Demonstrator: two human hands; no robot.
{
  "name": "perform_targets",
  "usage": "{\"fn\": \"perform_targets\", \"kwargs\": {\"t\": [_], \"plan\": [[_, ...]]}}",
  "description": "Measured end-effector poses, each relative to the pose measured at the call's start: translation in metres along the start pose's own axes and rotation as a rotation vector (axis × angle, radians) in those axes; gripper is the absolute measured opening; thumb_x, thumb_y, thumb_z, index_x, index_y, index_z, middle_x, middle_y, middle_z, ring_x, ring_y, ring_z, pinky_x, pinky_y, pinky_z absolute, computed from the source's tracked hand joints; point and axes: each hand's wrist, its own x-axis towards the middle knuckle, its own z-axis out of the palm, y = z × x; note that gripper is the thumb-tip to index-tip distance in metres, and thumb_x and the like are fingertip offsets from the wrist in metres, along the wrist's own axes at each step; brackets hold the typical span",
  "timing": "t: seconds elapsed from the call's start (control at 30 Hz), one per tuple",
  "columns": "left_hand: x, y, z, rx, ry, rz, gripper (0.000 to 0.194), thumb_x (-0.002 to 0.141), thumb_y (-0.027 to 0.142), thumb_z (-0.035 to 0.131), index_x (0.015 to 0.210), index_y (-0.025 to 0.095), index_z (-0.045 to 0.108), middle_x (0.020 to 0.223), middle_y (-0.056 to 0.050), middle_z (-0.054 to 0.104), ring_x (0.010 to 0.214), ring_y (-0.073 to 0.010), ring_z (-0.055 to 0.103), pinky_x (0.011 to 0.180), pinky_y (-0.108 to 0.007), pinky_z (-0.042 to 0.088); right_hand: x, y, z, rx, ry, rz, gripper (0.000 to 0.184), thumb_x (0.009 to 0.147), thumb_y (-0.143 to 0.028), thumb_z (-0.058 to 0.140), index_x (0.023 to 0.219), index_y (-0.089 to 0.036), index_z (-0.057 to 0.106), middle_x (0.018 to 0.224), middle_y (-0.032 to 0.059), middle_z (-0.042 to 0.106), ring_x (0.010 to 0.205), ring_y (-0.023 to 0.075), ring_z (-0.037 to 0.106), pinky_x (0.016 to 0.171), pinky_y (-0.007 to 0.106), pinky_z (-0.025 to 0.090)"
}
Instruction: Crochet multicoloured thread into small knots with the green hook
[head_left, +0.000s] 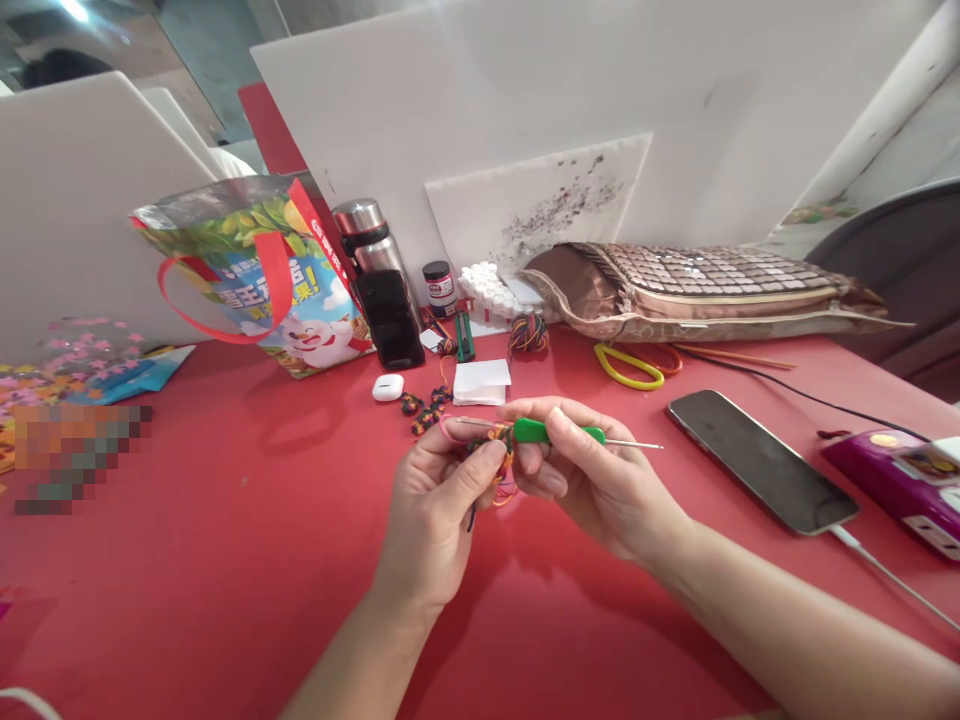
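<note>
My left hand (442, 500) pinches a small crocheted piece (504, 450) of dark, orange and yellow yarn between thumb and fingers. My right hand (592, 470) is closed around a crochet hook (531, 431) with a green grip; a thin metal end sticks out to the right. The hook's other end meets the yarn work, though fingers partly hide that spot. A pink loop shows by my left forefinger. Just beyond the hands, a dark knotted strand with orange flecks (431, 412) lies on the red table (247, 560). Farther back sits a multicoloured yarn ball (529, 333).
A folded white paper (481, 382), earbud case (388, 387) and upright black phone (394, 320) stand beyond the hands. A shopping bag (262, 280) and steel flask (367, 235) are back left. At right lie a charging phone (761, 460), purple device (900, 480) and sequined bag (720, 290).
</note>
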Motion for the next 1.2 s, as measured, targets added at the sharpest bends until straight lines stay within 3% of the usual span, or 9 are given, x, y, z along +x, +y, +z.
{"fn": "perform_targets", "kwargs": {"t": [0.37, 0.47, 0.73, 0.97, 1.2], "plan": [[-0.0003, 0.0027, 0.0006, 0.043, 0.026, 0.079, 0.022, 0.072, 0.031, 0.095, 0.078, 0.020, 0.077, 0.077, -0.001, 0.068, 0.065, -0.0114, 0.060, 0.054, -0.020, 0.048, 0.0009, -0.0008, -0.0033, 0.013, -0.101, 0.000, 0.021, 0.097, -0.040, 0.077, 0.099, -0.019, 0.080, 0.074, 0.0010, 0.067, 0.055, 0.0080, 0.041, 0.060, 0.029, 0.045], [0.0003, 0.0029, 0.0006, 0.048, 0.025, 0.116, 0.020, 0.072, 0.028, 0.094, 0.079, 0.020, 0.078, 0.080, 0.000, 0.066, 0.066, -0.0104, 0.059, 0.055, -0.020, 0.050, 0.0010, -0.0007, -0.0037, 0.011, -0.118, -0.007, 0.021, 0.097, -0.040, 0.077, 0.098, -0.019, 0.077, 0.072, 0.0002, 0.066, 0.055, 0.0081, 0.040, 0.059, 0.029, 0.043], [-0.0018, 0.0058, -0.0018, -0.005, -0.068, 0.043, 0.018, 0.075, 0.029, 0.090, 0.078, 0.020, 0.075, 0.083, 0.000, 0.064, 0.064, -0.0095, 0.062, 0.055, -0.019, 0.051, -0.0019, 0.0014, -0.0071, -0.045, -0.170, -0.047, 0.023, 0.097, -0.040, 0.078, 0.100, -0.017, 0.073, 0.074, 0.0008, 0.065, 0.059, 0.0090, 0.046, 0.059, 0.027, 0.039], [0.0010, 0.0054, -0.0033, 0.055, -0.051, 0.146, 0.017, 0.074, 0.027, 0.092, 0.078, 0.020, 0.078, 0.082, 0.000, 0.065, 0.066, -0.0103, 0.061, 0.056, -0.020, 0.054, -0.0019, 0.0044, -0.0097, -0.072, -0.158, -0.044, 0.023, 0.099, -0.040, 0.076, 0.103, -0.018, 0.074, 0.074, 0.0010, 0.068, 0.059, 0.0083, 0.048, 0.060, 0.026, 0.040], [0.0002, 0.0070, -0.0013, 0.019, -0.074, 0.034, 0.024, 0.072, 0.028, 0.096, 0.080, 0.019, 0.075, 0.076, 0.001, 0.069, 0.064, -0.0087, 0.062, 0.057, -0.018, 0.054, 0.0009, 0.0038, -0.0047, 0.038, -0.150, -0.003, 0.023, 0.098, -0.040, 0.077, 0.097, -0.017, 0.074, 0.074, 0.0007, 0.067, 0.056, 0.0069, 0.044, 0.059, 0.026, 0.038]]}}
